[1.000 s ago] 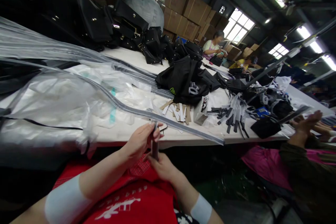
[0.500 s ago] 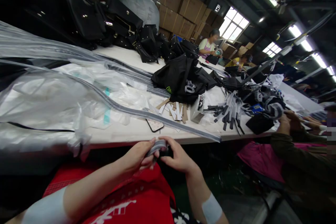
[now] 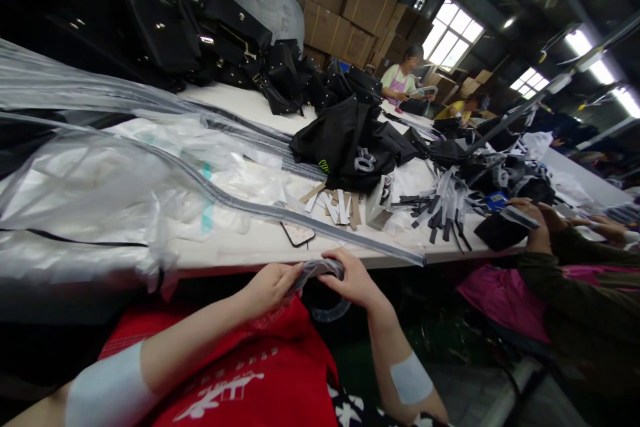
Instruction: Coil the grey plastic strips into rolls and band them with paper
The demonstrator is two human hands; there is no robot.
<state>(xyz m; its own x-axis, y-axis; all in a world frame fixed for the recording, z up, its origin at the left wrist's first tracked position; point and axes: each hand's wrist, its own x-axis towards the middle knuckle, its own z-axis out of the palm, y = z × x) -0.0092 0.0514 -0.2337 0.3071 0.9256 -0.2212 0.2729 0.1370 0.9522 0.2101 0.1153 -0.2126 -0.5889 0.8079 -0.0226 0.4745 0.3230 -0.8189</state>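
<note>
My left hand and my right hand are both closed on a grey, partly see-through strip, held below the near edge of the white table above my red apron. The strip arches between the two hands and a loop of it hangs down under my right hand. A phone lies flat on the table just beyond my hands.
Clear plastic bags cover the table's left. A long grey strip crosses it. Black bags, cardboard slips and dark cut strips lie farther off. A co-worker's hands work at right. Cartons are stacked behind.
My hands turned the strip from upright to lying across between them, then drew apart, and a loop of it now hangs below my right hand.
</note>
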